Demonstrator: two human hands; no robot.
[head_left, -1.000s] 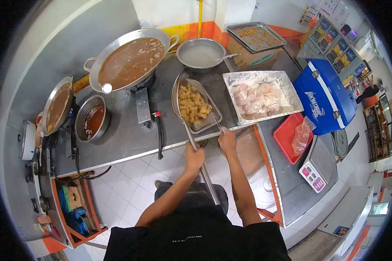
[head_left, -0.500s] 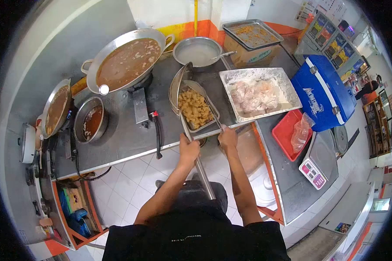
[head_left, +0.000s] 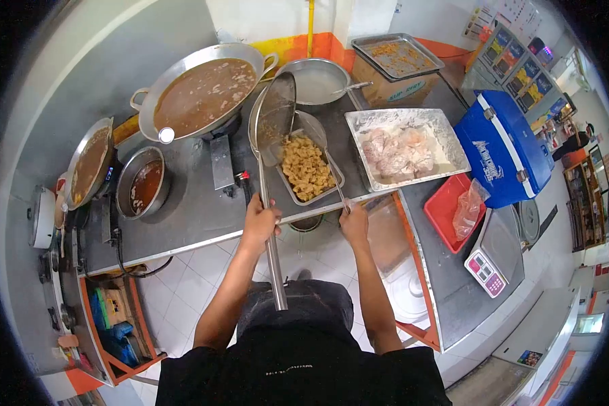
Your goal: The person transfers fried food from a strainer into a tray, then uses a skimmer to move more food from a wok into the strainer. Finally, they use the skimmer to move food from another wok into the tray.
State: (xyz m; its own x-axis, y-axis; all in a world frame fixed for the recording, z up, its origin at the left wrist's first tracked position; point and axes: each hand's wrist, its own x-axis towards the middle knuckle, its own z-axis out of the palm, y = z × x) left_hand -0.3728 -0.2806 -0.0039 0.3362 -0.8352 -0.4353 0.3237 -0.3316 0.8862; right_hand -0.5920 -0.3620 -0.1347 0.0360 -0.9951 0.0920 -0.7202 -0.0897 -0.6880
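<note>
My left hand (head_left: 261,224) is wrapped round the long metal handle of a round mesh strainer (head_left: 275,115), whose basket is tilted on its side at the left edge of a metal tray. Golden-brown fried pieces (head_left: 308,168) fill the lower part of that tray (head_left: 338,181). My right hand (head_left: 353,222) is closed on the handle end of a thin metal utensil (head_left: 333,166), which reaches up along the tray's right side. Its far end is hidden behind the strainer and pieces.
Wide pans of brown liquid (head_left: 206,91) and a deep pot (head_left: 142,186) stand left. Behind is a bowl of pale liquid (head_left: 311,81). To the right are a floured tray with pale pieces (head_left: 399,152), a blue cooler (head_left: 501,149), a red basket (head_left: 446,210) and a scale (head_left: 486,271).
My left hand and the strainer have moved left, and the basket has lifted and turned on its side. More of the fried pieces and tray shows. My right hand has barely moved.
</note>
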